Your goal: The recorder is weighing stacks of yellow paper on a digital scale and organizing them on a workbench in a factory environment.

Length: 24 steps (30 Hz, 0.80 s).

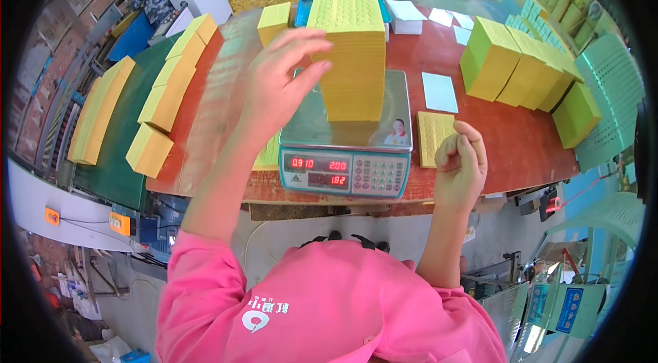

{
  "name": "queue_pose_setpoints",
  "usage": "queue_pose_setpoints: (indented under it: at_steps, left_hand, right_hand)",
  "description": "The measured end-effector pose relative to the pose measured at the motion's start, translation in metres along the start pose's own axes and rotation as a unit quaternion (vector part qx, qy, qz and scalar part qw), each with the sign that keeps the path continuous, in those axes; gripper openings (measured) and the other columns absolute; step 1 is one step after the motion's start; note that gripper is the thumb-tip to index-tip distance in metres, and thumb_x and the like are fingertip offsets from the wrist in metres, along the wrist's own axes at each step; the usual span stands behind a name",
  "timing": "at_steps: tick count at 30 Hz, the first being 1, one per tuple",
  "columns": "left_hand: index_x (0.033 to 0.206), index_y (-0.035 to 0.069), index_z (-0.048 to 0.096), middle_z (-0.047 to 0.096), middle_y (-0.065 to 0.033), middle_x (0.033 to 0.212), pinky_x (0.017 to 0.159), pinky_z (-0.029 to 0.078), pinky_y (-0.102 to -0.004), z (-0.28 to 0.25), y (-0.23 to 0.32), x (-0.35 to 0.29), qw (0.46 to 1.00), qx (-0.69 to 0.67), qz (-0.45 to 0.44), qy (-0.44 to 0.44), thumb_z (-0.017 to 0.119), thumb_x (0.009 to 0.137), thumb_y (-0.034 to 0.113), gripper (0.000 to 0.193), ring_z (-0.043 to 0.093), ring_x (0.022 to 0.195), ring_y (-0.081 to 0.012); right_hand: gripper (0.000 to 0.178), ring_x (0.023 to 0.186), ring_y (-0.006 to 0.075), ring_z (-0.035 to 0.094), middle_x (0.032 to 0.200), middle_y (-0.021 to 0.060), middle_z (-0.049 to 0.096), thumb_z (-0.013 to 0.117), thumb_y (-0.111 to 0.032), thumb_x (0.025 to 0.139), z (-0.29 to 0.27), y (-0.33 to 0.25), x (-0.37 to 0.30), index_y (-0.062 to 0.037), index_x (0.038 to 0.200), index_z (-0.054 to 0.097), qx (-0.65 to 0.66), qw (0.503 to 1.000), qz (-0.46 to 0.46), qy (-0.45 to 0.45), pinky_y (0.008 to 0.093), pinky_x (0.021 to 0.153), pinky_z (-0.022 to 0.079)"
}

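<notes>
We've got our left hand [277,85] spread open beside the tall yellow paper stack [351,55] on the digital scale [346,157]; our right hand [460,164] is loosely curled, empty, over the red bench [507,137].

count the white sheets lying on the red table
5: one right of the scale, three by the far edge, one beside the green stacks. Stacks may hide more.

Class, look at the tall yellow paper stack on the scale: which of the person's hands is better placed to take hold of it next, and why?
Probably the left hand: it is open, raised beside the yellow stack on the scale. The right hand is curled loosely, lower, off to the scale's right.
</notes>
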<state>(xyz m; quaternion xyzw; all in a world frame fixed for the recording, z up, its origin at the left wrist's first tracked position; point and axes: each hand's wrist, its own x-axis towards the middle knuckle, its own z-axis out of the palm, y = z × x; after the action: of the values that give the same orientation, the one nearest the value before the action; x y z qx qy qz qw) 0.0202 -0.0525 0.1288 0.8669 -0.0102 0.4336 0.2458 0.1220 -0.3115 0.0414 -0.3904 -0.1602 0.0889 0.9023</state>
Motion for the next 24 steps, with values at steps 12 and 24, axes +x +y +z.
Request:
queue_pose_setpoints:
  at_steps: [12,24]
  left_hand:
    - [0.097,0.002,0.067,0.067,-0.0069,0.111,0.095,0.043,-0.0306,0.02,-0.059,0.062,0.99,-0.015,-0.062,-0.122,0.071,0.083,0.012,0.018,0.059,0.107,-0.019]
    - [0.092,-0.001,0.068,0.07,-0.0069,0.093,0.077,0.049,-0.0278,0.023,-0.053,0.065,0.994,0.067,-0.047,-0.077,0.062,0.088,0.012,0.014,0.065,0.087,-0.0169]
  right_hand:
    - [0.02,0.057,0.008,0.045,0.069,0.0017,0.051,0.047,-0.004,0.096,-0.014,0.001,-0.001,0.0009,0.107,0.063,-0.02,0.999,-0.019,0.035,0.0211,0.05,0.034]
    - [0.019,0.058,0.0095,0.047,0.07,0.0023,0.053,0.05,-0.002,0.095,-0.013,-0.002,-0.009,0.0021,0.106,0.065,-0.011,1.0,0.018,0.021,0.0213,0.053,0.038]
